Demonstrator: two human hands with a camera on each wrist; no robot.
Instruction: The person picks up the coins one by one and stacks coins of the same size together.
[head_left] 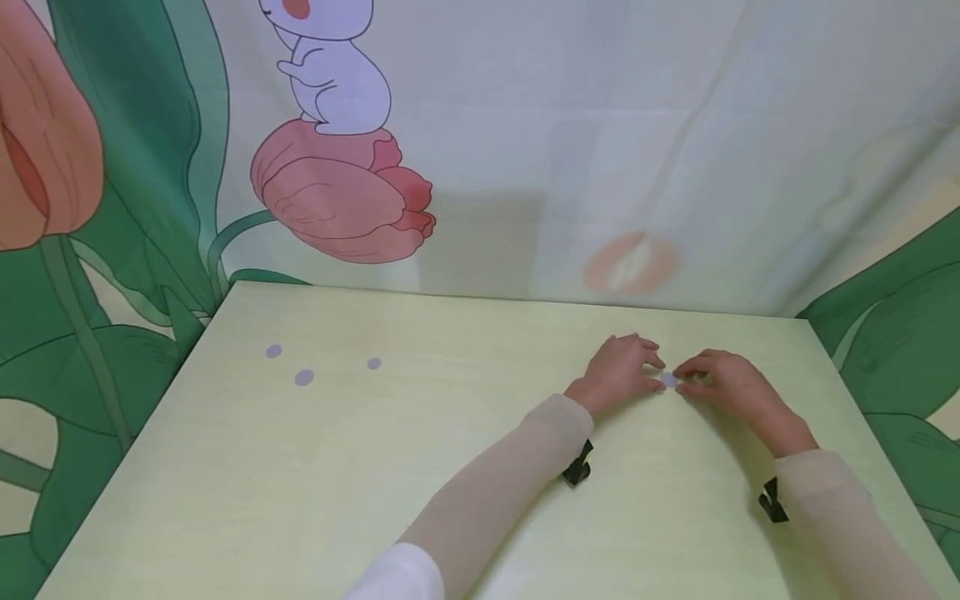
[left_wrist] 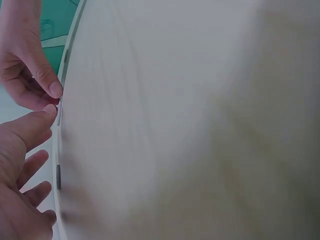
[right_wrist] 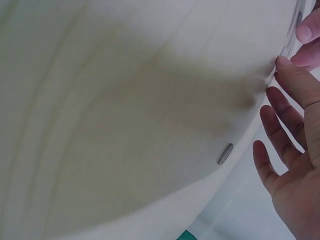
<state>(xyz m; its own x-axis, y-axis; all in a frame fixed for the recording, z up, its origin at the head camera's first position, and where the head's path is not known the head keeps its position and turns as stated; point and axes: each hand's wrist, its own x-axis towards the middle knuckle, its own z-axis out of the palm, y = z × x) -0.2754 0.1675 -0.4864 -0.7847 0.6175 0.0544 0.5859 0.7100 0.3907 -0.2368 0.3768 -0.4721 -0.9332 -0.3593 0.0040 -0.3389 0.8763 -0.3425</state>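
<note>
Between my two hands on the right part of the table lies a small pale purple disc [head_left: 668,379]. My left hand [head_left: 618,371] pinches it from the left by thumb and index finger. From the other side my right hand [head_left: 731,387] pinches it as well, with fingers curved. The left wrist view shows my left hand [left_wrist: 25,165] with the other fingers spread, its thumb close to the right fingertips. In the right wrist view the right thumb and index finger [right_wrist: 295,80] meet near the table's surface. The disc is mostly hidden by fingers there.
Three similar purple discs [head_left: 303,377] lie at the table's far left. A small grey oval piece [left_wrist: 58,177] shows edge-on in the left wrist view, another grey piece [right_wrist: 225,154] in the right. A printed curtain [head_left: 487,167] hangs behind the pale table [head_left: 300,483].
</note>
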